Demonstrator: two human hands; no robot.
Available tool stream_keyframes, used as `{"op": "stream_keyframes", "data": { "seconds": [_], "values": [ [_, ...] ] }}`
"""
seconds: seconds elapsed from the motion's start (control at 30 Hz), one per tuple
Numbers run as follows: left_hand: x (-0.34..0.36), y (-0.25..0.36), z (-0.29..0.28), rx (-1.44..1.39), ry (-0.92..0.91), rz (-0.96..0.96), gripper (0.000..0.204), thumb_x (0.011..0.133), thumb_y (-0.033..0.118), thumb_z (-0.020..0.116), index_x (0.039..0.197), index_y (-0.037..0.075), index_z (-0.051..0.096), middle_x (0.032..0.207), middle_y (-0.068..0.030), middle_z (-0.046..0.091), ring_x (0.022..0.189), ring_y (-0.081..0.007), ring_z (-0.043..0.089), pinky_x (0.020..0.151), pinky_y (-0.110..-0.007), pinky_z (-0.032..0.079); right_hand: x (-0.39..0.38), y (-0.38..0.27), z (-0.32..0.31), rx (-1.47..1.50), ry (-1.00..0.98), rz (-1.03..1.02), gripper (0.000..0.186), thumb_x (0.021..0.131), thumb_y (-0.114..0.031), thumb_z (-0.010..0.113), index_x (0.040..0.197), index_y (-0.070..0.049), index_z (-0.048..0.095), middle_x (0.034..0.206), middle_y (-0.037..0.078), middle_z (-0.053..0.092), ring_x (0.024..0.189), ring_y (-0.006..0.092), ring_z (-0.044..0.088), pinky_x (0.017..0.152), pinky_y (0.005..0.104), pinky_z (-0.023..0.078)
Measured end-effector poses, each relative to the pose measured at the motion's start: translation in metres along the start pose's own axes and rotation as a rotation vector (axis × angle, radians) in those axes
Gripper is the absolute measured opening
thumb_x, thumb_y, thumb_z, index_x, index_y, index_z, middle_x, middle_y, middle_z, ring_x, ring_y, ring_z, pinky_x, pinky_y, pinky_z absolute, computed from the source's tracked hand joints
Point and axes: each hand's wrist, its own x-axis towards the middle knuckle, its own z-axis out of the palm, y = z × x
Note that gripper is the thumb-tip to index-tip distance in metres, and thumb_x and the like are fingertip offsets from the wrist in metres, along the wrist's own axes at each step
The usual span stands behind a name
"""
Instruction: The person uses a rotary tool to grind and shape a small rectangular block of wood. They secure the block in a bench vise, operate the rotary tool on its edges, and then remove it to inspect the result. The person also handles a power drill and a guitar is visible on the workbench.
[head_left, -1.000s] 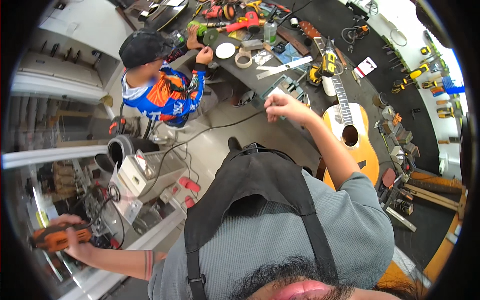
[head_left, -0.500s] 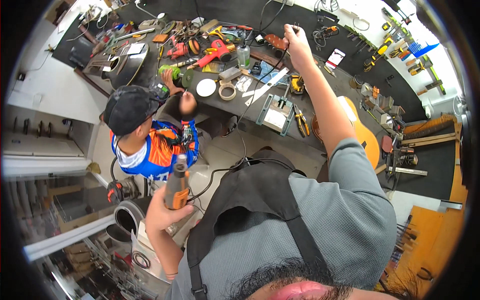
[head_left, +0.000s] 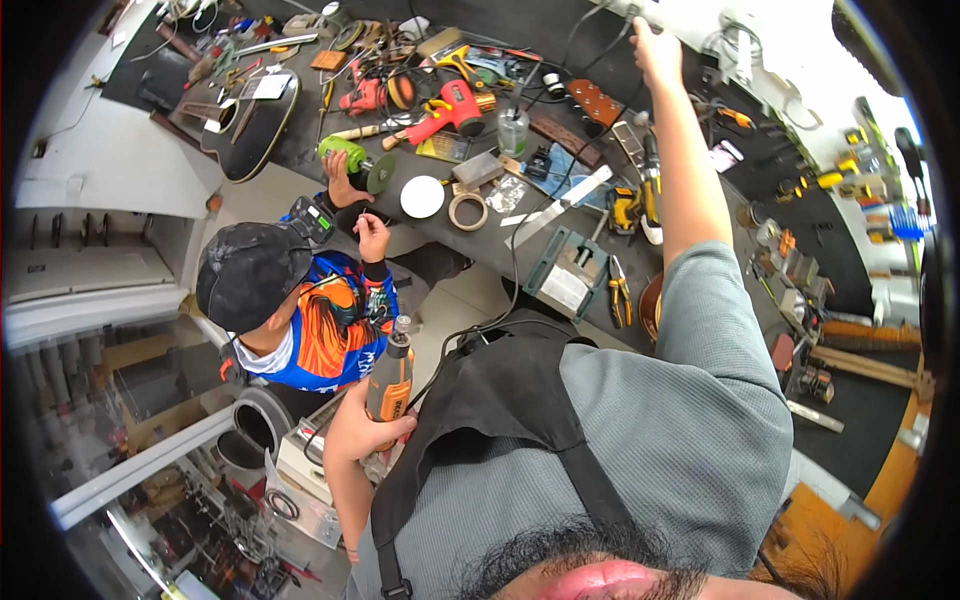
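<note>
My left hand [head_left: 358,432] is wrapped round an orange-and-grey rotary tool [head_left: 392,382], held upright in front of my apron with its tip pointing up. A thin black cord [head_left: 514,262] runs past the apron and over the bench. At the far right my right arm is stretched out to the back wall. There my right hand [head_left: 657,52] pinches a dark power plug [head_left: 634,14] against the wall, where other cords also meet. Whether the plug's prongs are in a socket cannot be made out.
A co-worker in a black cap [head_left: 255,275] sits at left, one hand by a green angle grinder [head_left: 372,170]. On the bench [head_left: 480,250] are a drill-press vise [head_left: 568,275], pliers [head_left: 620,292], a yellow drill [head_left: 626,208], a tape roll [head_left: 467,212] and a red heat gun [head_left: 458,108].
My right hand has moved farther out and right, taking the plug to the wall. My left hand and the rotary tool have shifted slightly right. The view has tilted.
</note>
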Motion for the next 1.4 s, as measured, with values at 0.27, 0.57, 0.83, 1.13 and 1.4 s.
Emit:
{"op": "stream_keyframes", "data": {
  "seconds": [0.27, 0.57, 0.83, 1.13, 1.4],
  "values": [
    [0.020, -0.012, -0.006, 0.033, 0.071, -0.005, 0.068, 0.077, 0.023, 0.098, 0.135, 0.000, 0.070, 0.107, -0.0013, 0.074, 0.097, -0.0111, 0.067, 0.092, -0.033, 0.057, 0.023, 0.007, 0.018, 0.153, -0.147, 0.106, 0.034, 0.110, -0.039, 0.075, 0.102, -0.006, 0.078, 0.075, 0.000, 0.067, 0.053, 0.0060, 0.046, 0.047, 0.0259, 0.032],
    [0.032, -0.006, -0.011, 0.013, 0.069, -0.011, 0.065, 0.076, 0.020, 0.098, 0.131, -0.002, 0.071, 0.110, -0.0027, 0.075, 0.099, -0.0125, 0.067, 0.094, -0.034, 0.057, 0.000, 0.002, 0.030, 0.129, 0.096, 0.031, 0.043, 0.105, -0.042, 0.080, 0.098, 0.000, 0.080, 0.084, 0.007, 0.077, 0.072, 0.0161, 0.068, 0.069, 0.0357, 0.054],
    [0.027, -0.010, -0.020, -0.013, 0.093, -0.007, 0.064, 0.077, 0.019, 0.096, 0.131, -0.002, 0.070, 0.111, -0.0035, 0.075, 0.099, -0.0131, 0.068, 0.095, -0.034, 0.056, -0.032, 0.004, 0.030, 0.122, 0.053, -0.014, 0.041, 0.105, -0.041, 0.081, 0.096, -0.002, 0.075, 0.082, 0.002, 0.074, 0.067, 0.0114, 0.061, 0.063, 0.0319, 0.048],
    [0.031, 0.000, -0.026, 0.013, 0.079, -0.005, 0.066, 0.078, 0.017, 0.096, 0.134, -0.002, 0.069, 0.112, -0.0040, 0.075, 0.099, -0.0129, 0.070, 0.094, -0.034, 0.058, -0.033, -0.007, 0.023, 0.179, -0.082, 0.108, 0.040, 0.106, -0.046, 0.081, 0.099, -0.008, 0.071, 0.077, -0.003, 0.064, 0.057, 0.0062, 0.048, 0.050, 0.0257, 0.035],
    [0.032, 0.014, -0.024, 0.022, 0.097, -0.031, 0.061, 0.074, 0.013, 0.096, 0.127, -0.002, 0.067, 0.110, -0.0061, 0.076, 0.097, -0.0174, 0.075, 0.092, -0.036, 0.061, -0.002, 0.031, 0.031, -0.297, -0.292, 0.189, 0.042, 0.106, -0.046, 0.079, 0.106, -0.005, 0.069, 0.081, -0.003, 0.059, 0.065, 0.0098, 0.049, 0.060, 0.0292, 0.040]
  ]
}}
